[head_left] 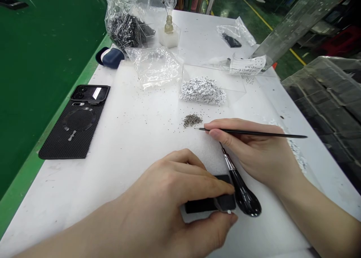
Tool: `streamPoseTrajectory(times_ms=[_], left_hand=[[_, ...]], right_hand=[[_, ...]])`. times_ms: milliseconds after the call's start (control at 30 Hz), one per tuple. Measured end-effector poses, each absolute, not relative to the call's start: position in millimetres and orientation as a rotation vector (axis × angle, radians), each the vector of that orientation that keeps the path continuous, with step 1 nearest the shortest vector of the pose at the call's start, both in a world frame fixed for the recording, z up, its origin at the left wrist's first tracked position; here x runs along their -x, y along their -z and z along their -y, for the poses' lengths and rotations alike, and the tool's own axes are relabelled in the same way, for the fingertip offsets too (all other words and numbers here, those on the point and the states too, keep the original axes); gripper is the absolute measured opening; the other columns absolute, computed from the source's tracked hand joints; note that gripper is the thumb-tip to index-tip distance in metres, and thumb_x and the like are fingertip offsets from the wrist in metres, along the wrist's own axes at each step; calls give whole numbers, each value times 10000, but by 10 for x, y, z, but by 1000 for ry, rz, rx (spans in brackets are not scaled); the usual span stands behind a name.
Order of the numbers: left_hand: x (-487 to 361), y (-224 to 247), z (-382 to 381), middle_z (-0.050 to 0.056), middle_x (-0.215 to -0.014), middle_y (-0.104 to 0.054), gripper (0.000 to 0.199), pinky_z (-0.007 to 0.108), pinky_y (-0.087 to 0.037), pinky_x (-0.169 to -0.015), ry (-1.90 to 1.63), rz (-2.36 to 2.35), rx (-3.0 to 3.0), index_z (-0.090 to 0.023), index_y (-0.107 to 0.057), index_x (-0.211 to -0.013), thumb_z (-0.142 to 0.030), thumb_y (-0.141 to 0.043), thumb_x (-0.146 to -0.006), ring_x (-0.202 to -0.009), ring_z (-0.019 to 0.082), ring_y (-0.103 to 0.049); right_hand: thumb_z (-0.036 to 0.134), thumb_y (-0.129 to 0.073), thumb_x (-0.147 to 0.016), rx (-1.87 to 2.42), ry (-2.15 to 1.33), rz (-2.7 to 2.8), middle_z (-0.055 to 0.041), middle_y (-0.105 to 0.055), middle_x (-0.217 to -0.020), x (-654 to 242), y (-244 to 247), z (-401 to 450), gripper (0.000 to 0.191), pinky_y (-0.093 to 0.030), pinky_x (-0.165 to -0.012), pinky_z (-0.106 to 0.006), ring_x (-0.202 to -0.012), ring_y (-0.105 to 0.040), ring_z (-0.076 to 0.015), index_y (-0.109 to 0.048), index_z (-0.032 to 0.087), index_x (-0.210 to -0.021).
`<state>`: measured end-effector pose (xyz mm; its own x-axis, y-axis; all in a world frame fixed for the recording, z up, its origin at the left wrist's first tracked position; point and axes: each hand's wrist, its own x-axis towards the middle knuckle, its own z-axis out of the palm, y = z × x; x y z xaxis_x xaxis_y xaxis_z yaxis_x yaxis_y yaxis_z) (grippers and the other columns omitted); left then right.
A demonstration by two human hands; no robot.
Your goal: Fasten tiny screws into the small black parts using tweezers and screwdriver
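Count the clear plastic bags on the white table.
3: a large clear plastic bag of black parts at the far end, a small clear plastic bag of black parts far right, and a crumpled clear plastic bag on the white foam sheet. More may be hidden.

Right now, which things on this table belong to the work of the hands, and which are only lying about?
In use:
left hand gripping a black block
right hand holding a thin black pointed stick
glossy black-handled tool
small dark grains on a white foam pad

Lying about:
phone in a black case
navy rounded case
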<state>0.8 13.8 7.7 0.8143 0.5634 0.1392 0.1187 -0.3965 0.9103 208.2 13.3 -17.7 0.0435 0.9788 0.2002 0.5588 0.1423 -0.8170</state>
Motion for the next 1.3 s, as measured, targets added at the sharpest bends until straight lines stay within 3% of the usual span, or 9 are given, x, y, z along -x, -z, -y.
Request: streamPoseTrajectory(times_ms=[367, 1000, 1300], left_hand=[[14, -91, -112, 34, -887, -799, 132, 247, -534, -922, -532, -537, -1924, -101, -750, -998, -94, -661, -902, -829, 137, -729], [-13, -55, -95, 37, -870, -800, 111, 255, -552, -903, -587, -529, -1930, -92, -764, -958, -84, -698, -869, -832, 150, -741], [8, -69, -72, 39, -894, -801, 131, 265, -547, -925, -572, -547, -1917, -96, -758, -997, -92, -686, -887, -868, 157, -739]], right_hand=[[252, -785, -857, 1545, -653, 1610, 86, -824, -998, -2056, 159, -137, 131, -630, -854, -162, -965, -775, -114, -818, 344, -944], [213, -798, -838, 1506, -657, 1598, 70, -823, -1021, -2057, 168, -135, 181, -651, -855, -207, -970, -781, -142, -821, 359, -942], [228, -789, -850, 1546, -641, 1603, 110, -821, -1008, -2049, 141, -123, 151, -599, -844, -88, -959, -771, -75, -820, 356, -925]])
